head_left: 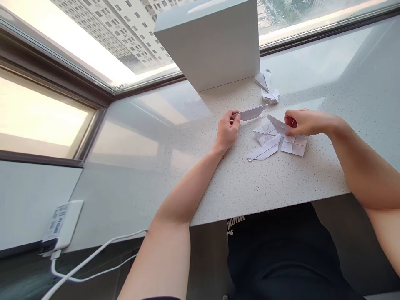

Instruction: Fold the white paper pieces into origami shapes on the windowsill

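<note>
My left hand (228, 128) is closed on one end of a folded white paper strip (253, 113), which points right with a slanted tip. Between thumb and fingers, my right hand (304, 121) pinches another folded paper piece (278, 125), tilted above the counter. Under and beside it lie a folded paper square with crossing creases (265, 132), a slanted folded paper piece (266, 149) and a second folded square (295, 146). The right hand partly covers this last square. The two held pieces are apart from each other.
Farther back on the speckled counter (237, 183) are a folded paper triangle (264, 80) and a small stack of folded papers (271, 96). A large white box-like block (221, 46) stands by the window. At lower left sit a white power adapter (70, 223) and a cable (103, 246).
</note>
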Motion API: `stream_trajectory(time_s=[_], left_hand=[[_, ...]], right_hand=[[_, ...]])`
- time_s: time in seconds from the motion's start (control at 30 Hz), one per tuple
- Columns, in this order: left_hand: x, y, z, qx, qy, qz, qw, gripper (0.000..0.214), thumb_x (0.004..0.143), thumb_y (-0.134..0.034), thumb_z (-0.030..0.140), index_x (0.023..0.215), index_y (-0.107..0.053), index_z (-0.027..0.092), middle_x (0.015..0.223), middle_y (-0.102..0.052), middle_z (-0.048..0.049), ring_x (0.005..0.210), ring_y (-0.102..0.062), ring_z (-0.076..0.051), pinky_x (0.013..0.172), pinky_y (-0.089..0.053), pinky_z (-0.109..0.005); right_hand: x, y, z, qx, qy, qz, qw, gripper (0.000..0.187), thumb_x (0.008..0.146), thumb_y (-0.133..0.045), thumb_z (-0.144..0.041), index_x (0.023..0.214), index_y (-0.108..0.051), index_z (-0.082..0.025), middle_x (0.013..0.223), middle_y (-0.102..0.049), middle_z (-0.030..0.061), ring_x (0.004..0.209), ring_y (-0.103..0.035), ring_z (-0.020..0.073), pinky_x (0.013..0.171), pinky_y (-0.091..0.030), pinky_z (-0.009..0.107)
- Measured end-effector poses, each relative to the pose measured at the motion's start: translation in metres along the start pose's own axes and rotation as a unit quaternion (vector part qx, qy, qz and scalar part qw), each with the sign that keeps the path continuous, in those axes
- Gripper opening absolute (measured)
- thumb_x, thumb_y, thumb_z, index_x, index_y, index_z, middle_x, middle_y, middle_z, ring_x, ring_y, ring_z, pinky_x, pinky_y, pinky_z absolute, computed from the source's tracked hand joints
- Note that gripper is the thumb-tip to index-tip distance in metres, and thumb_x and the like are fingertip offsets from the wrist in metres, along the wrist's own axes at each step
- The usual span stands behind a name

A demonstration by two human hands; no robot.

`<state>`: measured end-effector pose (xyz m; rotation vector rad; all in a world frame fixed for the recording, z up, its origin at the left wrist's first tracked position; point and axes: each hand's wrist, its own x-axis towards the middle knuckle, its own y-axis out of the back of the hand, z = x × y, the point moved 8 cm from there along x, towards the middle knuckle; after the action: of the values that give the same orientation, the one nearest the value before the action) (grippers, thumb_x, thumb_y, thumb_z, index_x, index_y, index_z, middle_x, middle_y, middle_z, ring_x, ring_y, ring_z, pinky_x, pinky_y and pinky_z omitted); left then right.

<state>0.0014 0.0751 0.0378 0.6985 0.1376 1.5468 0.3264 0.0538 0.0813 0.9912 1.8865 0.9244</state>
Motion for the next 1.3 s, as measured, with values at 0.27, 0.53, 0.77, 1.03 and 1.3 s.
stream_trajectory(time_s=[0.27, 0.53, 0.77, 1.03, 1.3], left_hand=[[0.001, -0.002, -0.003, -0.015, 0.009, -0.02, 1.0, 0.049, 0.123, -0.068, 0.074, 0.128, -0.084, 0.028, 0.105, -0.081, -0.0082, 0.092, -0.075, -0.023, 0.084, -0.064, -0.037], [0.002, -0.007, -0.002, -0.03, -0.005, -0.055, 0.998, 0.046, 0.123, -0.072, 0.073, 0.134, -0.085, 0.03, 0.114, -0.084, -0.0093, 0.1, -0.081, -0.025, 0.092, -0.07, -0.04], [0.0, -0.011, 0.002, -0.057, -0.002, -0.082, 0.995, 0.04, 0.126, -0.069, 0.059, 0.144, -0.086, 0.028, 0.126, -0.092, -0.0121, 0.11, -0.087, -0.026, 0.102, -0.072, -0.042], [-0.007, -0.015, 0.019, -0.033, -0.024, -0.137, 0.99, 0.04, 0.118, -0.079, 0.049, 0.15, -0.088, 0.029, 0.113, -0.09, -0.0079, 0.099, -0.081, -0.024, 0.094, -0.067, -0.037], [-0.009, -0.015, 0.022, -0.045, -0.061, -0.137, 0.988, 0.044, 0.114, -0.085, 0.054, 0.149, -0.089, 0.027, 0.115, -0.091, -0.0082, 0.088, -0.076, -0.019, 0.082, -0.064, -0.032]], right_hand=[[-0.007, 0.009, -0.019, 0.124, 0.015, 0.002, 0.992, 0.046, 0.098, -0.093, -0.075, 0.119, -0.08, -0.036, 0.119, -0.089, 0.0104, 0.107, -0.083, 0.0417, 0.085, -0.063, 0.053], [0.0, 0.01, -0.03, 0.222, 0.038, 0.127, 0.966, 0.053, 0.102, -0.092, -0.079, 0.122, -0.088, -0.03, 0.131, -0.089, 0.0146, 0.1, -0.083, 0.035, 0.085, -0.067, 0.053], [0.008, -0.002, -0.026, 0.251, 0.03, 0.163, 0.954, 0.046, 0.109, -0.084, -0.063, 0.136, -0.091, -0.027, 0.101, -0.087, 0.0122, 0.098, -0.089, 0.0382, 0.096, -0.072, 0.06], [0.011, -0.004, -0.026, 0.229, 0.048, 0.228, 0.945, 0.034, 0.102, -0.084, -0.046, 0.128, -0.089, -0.026, 0.129, -0.09, 0.0155, 0.104, -0.089, 0.0388, 0.101, -0.072, 0.06], [0.015, -0.007, -0.028, 0.234, 0.119, 0.258, 0.93, 0.02, 0.107, -0.085, -0.044, 0.116, -0.081, -0.027, 0.116, -0.086, 0.0117, 0.097, -0.086, 0.0346, 0.096, -0.072, 0.057]])
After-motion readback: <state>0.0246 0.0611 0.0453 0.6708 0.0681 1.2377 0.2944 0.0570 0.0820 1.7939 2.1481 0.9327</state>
